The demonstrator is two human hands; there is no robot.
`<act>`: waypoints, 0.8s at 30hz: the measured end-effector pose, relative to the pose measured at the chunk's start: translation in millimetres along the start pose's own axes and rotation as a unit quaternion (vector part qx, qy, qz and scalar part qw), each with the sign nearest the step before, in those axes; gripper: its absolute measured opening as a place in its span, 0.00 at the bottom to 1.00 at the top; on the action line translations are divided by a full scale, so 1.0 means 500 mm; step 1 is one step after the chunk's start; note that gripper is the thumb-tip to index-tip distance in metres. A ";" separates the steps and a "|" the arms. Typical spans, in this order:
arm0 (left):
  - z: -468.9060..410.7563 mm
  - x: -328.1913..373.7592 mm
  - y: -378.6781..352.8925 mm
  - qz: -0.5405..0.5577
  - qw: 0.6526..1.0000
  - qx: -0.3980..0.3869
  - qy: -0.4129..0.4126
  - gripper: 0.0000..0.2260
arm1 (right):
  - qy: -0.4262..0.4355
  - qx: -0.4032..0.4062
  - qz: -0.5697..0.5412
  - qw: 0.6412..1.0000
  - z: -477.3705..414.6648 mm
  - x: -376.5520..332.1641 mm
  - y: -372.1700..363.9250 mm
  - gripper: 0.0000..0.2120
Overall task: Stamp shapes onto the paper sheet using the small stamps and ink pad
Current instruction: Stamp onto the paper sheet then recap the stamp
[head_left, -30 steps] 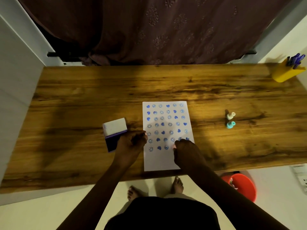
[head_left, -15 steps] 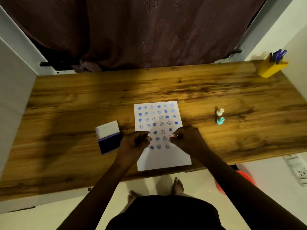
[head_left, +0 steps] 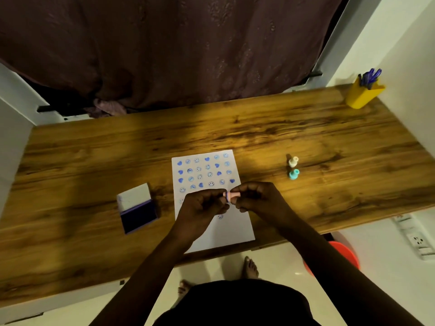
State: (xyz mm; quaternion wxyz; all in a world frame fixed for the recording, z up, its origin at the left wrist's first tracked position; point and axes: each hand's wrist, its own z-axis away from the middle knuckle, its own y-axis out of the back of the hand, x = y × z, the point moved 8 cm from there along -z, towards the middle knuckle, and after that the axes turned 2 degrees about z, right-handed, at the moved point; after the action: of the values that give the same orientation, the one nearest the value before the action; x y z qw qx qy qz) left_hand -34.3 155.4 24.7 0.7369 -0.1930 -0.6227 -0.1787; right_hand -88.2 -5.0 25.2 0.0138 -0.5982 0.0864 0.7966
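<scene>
A white paper sheet [head_left: 235,228] lies on the wooden table [head_left: 235,132], covered with rows of blue hearts and smiley faces. Above its middle, my left hand [head_left: 202,207] and my right hand [head_left: 256,198] meet, both pinching a small pink stamp [head_left: 231,196] that lies sideways between the fingertips. An open ink pad [head_left: 138,214] with a dark blue pad and a raised white lid sits left of the sheet. Two more small stamps stand right of the sheet: a cream stamp [head_left: 293,161] and a teal stamp [head_left: 294,174].
A yellow cup [head_left: 362,96] with blue pens stands at the table's far right corner. A dark curtain [head_left: 188,55] hangs behind the table. A red bucket [head_left: 346,255] and a wall socket strip [head_left: 416,241] are below the table's right end. My bare feet are under the front edge.
My right hand lifted off the sheet's lower rows and rose to meet my left hand. The pink stamp now shows between both hands' fingertips. The view shifted left.
</scene>
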 end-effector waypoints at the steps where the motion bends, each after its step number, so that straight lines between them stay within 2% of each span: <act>1: -0.002 0.002 -0.005 0.005 1.000 0.000 0.000 0.24 | 0.003 -0.001 0.000 1.000 -0.001 0.001 0.006 0.12; 9: -0.014 0.009 -0.045 -0.001 1.000 -0.005 -0.003 0.18 | 0.006 -0.020 0.029 0.999 -0.003 0.008 0.051 0.11; 12: -0.019 0.013 -0.062 -0.004 1.000 -0.005 -0.003 0.19 | 0.009 -0.036 0.035 0.999 0.001 0.001 0.066 0.13; 16: -0.028 0.010 -0.092 -0.001 1.000 -0.009 -0.006 0.19 | 0.002 -0.040 0.031 0.999 0.005 0.008 0.092 0.09; 19: -0.036 0.000 -0.117 0.005 1.000 -0.015 -0.004 0.20 | -0.006 -0.029 0.057 0.998 0.006 0.027 0.117 0.14; 22: -0.052 -0.019 -0.144 -0.018 1.000 -0.017 0.001 0.22 | -0.005 -0.031 0.064 0.997 0.006 0.040 0.147 0.11; 24: -0.065 -0.038 -0.160 -0.041 0.999 -0.017 0.018 0.22 | 0.007 -0.017 0.111 0.994 0.002 0.044 0.174 0.08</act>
State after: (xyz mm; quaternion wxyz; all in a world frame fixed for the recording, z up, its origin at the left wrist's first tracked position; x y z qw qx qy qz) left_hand -49.9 70.5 6.1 0.7368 -0.1768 -0.6134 -0.2228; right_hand -106.1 -92.2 14.9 -0.0857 -0.5902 0.1393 0.7905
